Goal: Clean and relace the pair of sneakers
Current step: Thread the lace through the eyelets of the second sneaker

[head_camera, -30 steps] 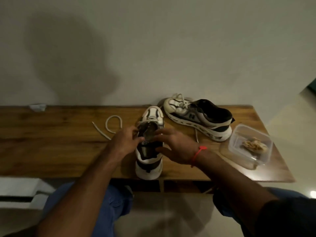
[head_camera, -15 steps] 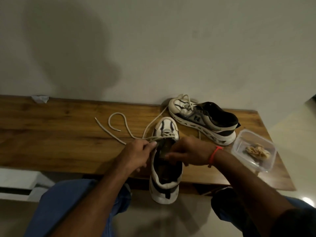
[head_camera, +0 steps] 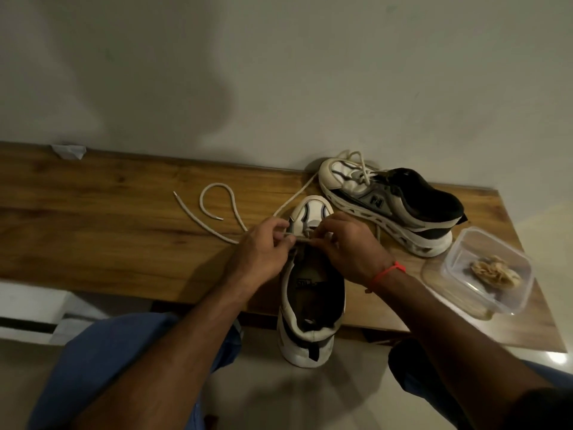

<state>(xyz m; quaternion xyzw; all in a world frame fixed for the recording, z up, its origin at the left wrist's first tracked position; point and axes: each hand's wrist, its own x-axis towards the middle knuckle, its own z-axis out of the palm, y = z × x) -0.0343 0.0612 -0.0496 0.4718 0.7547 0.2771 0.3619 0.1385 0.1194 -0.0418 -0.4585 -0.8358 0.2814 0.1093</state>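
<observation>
A white and black sneaker (head_camera: 310, 293) lies toe-away on the wooden table (head_camera: 108, 231), its heel hanging over the front edge. A loose white lace (head_camera: 217, 212) trails left across the table from the sneaker's lowest eyelets. My left hand (head_camera: 263, 252) pinches the lace at the left side of the tongue. My right hand (head_camera: 347, 243), a red band at its wrist, pinches the lace at the right side. The second sneaker (head_camera: 390, 203), laced, lies on its side at the back right against the wall.
A clear plastic container (head_camera: 483, 274) holding a crumpled cloth stands at the table's right end. A small white scrap (head_camera: 69, 150) lies at the back left by the wall. My knees in blue trousers are below the table edge.
The sneaker was pulled toward me until its heel overhangs the table edge. Both hands took up the lace, which now runs across the lowest eyelets.
</observation>
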